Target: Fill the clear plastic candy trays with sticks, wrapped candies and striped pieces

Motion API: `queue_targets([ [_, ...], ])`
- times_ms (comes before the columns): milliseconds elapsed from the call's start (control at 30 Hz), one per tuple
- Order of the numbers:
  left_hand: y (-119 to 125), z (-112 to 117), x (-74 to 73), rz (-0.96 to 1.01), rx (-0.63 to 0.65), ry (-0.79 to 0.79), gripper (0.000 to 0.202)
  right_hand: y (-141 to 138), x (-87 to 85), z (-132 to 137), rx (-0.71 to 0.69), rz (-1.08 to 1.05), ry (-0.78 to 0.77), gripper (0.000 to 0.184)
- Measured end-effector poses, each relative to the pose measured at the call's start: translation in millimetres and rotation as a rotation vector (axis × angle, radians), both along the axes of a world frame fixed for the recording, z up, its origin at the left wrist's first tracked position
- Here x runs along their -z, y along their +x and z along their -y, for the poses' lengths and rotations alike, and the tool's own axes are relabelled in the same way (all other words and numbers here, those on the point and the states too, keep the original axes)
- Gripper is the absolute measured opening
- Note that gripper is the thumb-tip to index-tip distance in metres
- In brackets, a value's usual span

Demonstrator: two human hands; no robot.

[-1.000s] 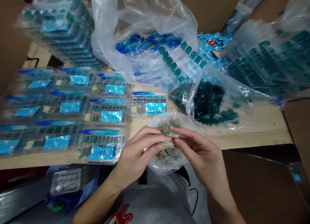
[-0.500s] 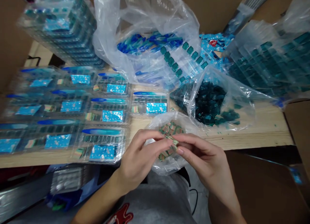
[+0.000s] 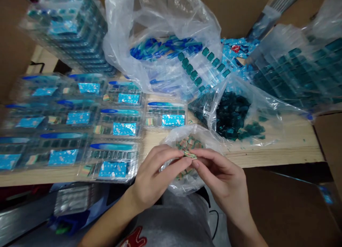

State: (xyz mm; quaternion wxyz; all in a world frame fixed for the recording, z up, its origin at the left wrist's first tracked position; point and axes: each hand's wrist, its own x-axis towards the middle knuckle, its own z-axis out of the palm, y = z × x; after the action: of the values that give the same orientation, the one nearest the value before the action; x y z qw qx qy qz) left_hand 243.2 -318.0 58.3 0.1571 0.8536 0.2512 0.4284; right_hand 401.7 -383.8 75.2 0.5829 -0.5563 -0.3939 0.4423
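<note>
Striped pastel piece (image 3: pixel 190 154) pinched between both hands

Obs.: small flat piece banded in pale green, pink and tan, held just above an open clear plastic bag (image 3: pixel 175 179) at the near edge of a pine workbench (image 3: pixel 269 157). The left hand (image 3: pixel 156 177) and right hand (image 3: pixel 223 179) are each closed in a fingertip pinch on it from opposite sides; neither holds anything else.

Handling (judged): probably very light and thin, perhaps slightly soft. Fragility cannot be told from this view. Its small size suggests a fingertip hold by the edges, and it could easily slip and drop back into the bag.

Counts: 1 piece in hand. Loose striped pieces (image 3: pixel 190 142) lie overlapped in the bag below, at least a dozen; exact number cannot be told. 10 clear blister trays (image 3: pixel 112 165) lie flat left of the hands, some cut off by the frame. Each shows 1 blue-and-teal strip, 1 row of dark teal squares, 1 blue card and 1 striped piece. 2 tray stacks: left stack (image 3: pixel 66 33), right stack (image 3: pixel 299 71). 2 further bags: blue-and-teal strips (image 3: pixel 165 47), dark teal squares (image 3: pixel 231 113).
</note>
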Motion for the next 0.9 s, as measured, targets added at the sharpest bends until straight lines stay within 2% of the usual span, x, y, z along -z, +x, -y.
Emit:
queue_targets([
  [133,-4,5,-0.1,0.033,0.009,-0.007,0.019,-4,-0.6,-3,0.056,-0.016,-0.007,0.020],
  [267,-5,5,-7.6,0.037,0.047,-0.063,0.021,-4,0.4,-4,0.097,0.002,0.010,0.020],
  [400,-1,3,-12.9,0.038,0.098,-0.166,0.018,-3,1.4,-1,0.031,0.057,0.039,0.025],
  [667,3,2,-11.2,0.029,-0.017,-0.160,0.025,3,-0.4,4,-0.082,-0.030,0.064,0.031],
  [833,0,2,-8.7,0.003,0.116,-0.248,0.024,4,0.6,2,-0.050,-0.091,0.075,0.023],
  [900,0,3,-5.2,0.019,0.126,-0.258,0.025,3,1.4,0,-0.046,-0.119,0.079,0.021],
])
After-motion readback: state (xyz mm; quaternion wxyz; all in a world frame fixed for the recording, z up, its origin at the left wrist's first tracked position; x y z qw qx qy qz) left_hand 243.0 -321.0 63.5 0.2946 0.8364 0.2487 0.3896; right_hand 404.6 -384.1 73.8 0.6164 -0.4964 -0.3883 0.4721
